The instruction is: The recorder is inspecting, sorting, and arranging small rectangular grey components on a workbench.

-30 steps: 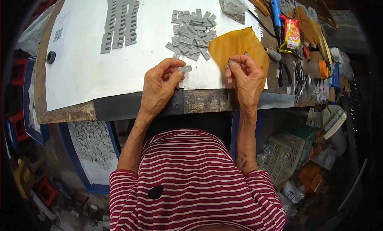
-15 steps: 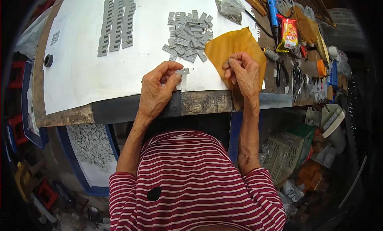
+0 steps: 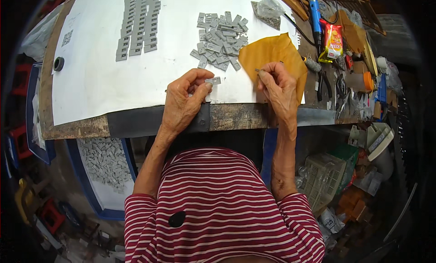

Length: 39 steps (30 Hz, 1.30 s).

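Between thumb and fingers, my left hand (image 3: 185,99) pinches a small grey rectangular piece (image 3: 213,81) with a hole, just above the white sheet near the table's front edge. To its right, my right hand (image 3: 280,88) is closed in a pinch over the brown paper (image 3: 263,54), with a tiny dark metal part (image 3: 257,70) at its fingertips, too small to name more exactly. A loose pile of similar grey pieces (image 3: 220,40) lies beyond my hands. Overlapping rows of grey pieces (image 3: 137,27) stand farther left.
A black ring (image 3: 58,63) sits at the sheet's left. Toward the right are a small bag (image 3: 269,12), a blue pen-shaped tool (image 3: 314,13), a red-yellow snack packet (image 3: 332,40) and pliers (image 3: 324,86). A blue tray (image 3: 111,213) of grey pieces is below the table.
The tiny dark part now shows at my right fingertips, which have turned slightly. My left hand keeps hold of the grey piece. The whole view has shifted a little.
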{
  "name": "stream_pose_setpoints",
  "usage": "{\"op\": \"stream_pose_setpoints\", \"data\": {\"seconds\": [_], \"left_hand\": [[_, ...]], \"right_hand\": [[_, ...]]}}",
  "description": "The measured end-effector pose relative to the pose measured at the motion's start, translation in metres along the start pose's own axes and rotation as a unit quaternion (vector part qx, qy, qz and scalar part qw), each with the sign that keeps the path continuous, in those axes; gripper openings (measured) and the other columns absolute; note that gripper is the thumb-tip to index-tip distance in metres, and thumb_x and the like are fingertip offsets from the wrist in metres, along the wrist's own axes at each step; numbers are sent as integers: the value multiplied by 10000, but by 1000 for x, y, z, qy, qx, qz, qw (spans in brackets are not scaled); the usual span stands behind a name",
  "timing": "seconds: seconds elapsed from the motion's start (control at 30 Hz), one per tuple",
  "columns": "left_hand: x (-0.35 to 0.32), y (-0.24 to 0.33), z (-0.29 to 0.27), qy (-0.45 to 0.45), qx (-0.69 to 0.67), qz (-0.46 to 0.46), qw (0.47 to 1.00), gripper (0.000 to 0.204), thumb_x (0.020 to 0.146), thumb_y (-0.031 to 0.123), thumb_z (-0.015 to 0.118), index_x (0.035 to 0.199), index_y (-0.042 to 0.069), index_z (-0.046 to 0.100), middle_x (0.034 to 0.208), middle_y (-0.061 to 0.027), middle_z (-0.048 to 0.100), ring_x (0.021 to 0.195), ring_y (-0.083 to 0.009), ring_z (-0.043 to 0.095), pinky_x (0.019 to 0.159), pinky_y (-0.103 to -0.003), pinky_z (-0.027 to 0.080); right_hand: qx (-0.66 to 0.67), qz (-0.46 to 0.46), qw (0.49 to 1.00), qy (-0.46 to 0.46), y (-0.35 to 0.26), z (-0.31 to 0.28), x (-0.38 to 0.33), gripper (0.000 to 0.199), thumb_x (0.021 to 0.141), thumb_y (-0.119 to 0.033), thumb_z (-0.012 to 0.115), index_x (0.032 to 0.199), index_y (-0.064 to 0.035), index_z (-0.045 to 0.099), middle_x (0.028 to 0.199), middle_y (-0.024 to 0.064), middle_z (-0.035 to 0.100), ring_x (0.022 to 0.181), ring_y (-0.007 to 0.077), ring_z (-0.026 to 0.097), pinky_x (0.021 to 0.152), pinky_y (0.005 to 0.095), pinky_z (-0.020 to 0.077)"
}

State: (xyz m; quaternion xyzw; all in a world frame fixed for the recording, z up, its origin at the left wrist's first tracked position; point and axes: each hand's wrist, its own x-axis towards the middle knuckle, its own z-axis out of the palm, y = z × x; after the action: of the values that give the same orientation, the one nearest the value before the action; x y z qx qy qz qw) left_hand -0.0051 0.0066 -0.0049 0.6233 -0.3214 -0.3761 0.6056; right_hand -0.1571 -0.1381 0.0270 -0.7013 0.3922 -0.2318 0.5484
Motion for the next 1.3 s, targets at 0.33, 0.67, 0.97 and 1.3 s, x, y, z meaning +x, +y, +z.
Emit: {"op": "stream_pose_setpoints", "data": {"seconds": [0.33, 0.67, 0.97, 1.3], "left_hand": [[1, 3, -1, 2, -61, -12, 998, 183, 812, 58, 556, 971, -27, 584, 703, -7, 564, 610, -42, 505, 537, -182, 420], [0, 3, -5, -22, -28, -25, 999, 171, 827, 60, 536, 966, -9, 607, 687, 2, 561, 604, -39, 493, 540, -176, 407], [-1, 5, -4, -39, -16, -34, 999, 181, 835, 74, 528, 976, 6, 618, 695, -5, 570, 609, -45, 489, 557, -177, 405], [0, 1, -4, -36, -10, -3, 999, 156, 851, 65, 504, 933, -8, 615, 645, -6, 549, 565, -44, 469, 495, -189, 380]], "right_hand": [[95, 26, 992, -73, -12, 38, -16, 78, 832, -52, 556, 878, 6, 583, 610, -21, 512, 528, 29, 462, 460, 159, 340], [80, 13, 992, -100, -5, 52, -11, 129, 807, -15, 579, 931, 16, 596, 648, -30, 526, 563, 22, 473, 497, 159, 379], [107, 43, 986, -124, -3, 50, -7, 160, 783, 6, 598, 936, 37, 566, 695, -10, 539, 572, 24, 479, 501, 158, 387], [74, 47, 984, -157, -3, 48, -4, 137, 786, 2, 583, 922, 23, 573, 704, -16, 534, 588, 23, 475, 511, 157, 384]]}}
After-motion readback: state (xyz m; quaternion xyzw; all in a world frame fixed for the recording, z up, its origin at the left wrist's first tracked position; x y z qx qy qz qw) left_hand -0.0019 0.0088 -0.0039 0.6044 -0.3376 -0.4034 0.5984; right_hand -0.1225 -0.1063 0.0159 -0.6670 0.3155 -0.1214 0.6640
